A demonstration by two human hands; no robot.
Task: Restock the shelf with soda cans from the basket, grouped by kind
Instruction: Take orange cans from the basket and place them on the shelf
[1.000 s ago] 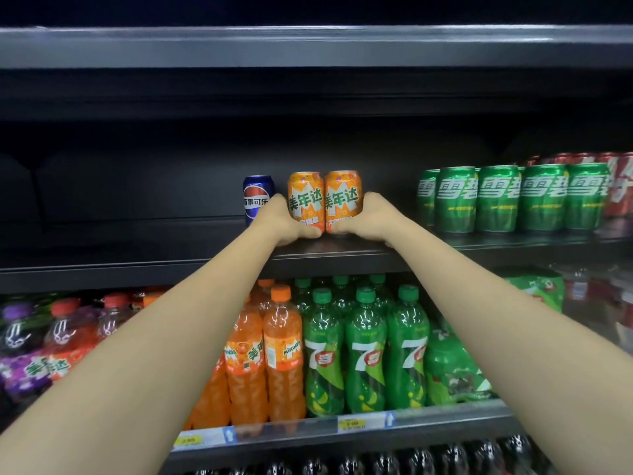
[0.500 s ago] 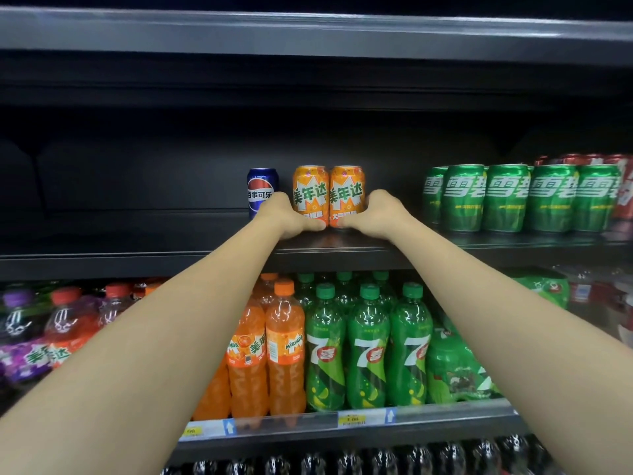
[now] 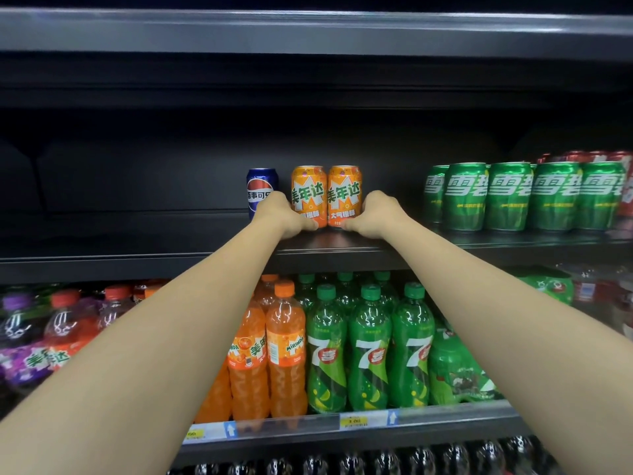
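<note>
Two orange Mirinda cans stand side by side on the dark shelf [image 3: 171,248]. My left hand [image 3: 282,214] grips the base of the left orange can [image 3: 307,190]. My right hand [image 3: 373,214] grips the base of the right orange can [image 3: 345,190]. Both cans are upright and touch each other. A blue Pepsi can [image 3: 260,186] stands just left of them, partly behind my left hand. The basket is out of view.
A row of green Sprite cans [image 3: 510,195] fills the shelf's right side, with red cans [image 3: 627,186] at the far right. Left of the Pepsi can the shelf is bare. Orange Mirinda bottles [image 3: 274,351] and green 7-Up bottles [image 3: 370,351] stand on the shelf below.
Both hands have pushed the two orange cans a little further back on the shelf, and the cans now stand on its surface.
</note>
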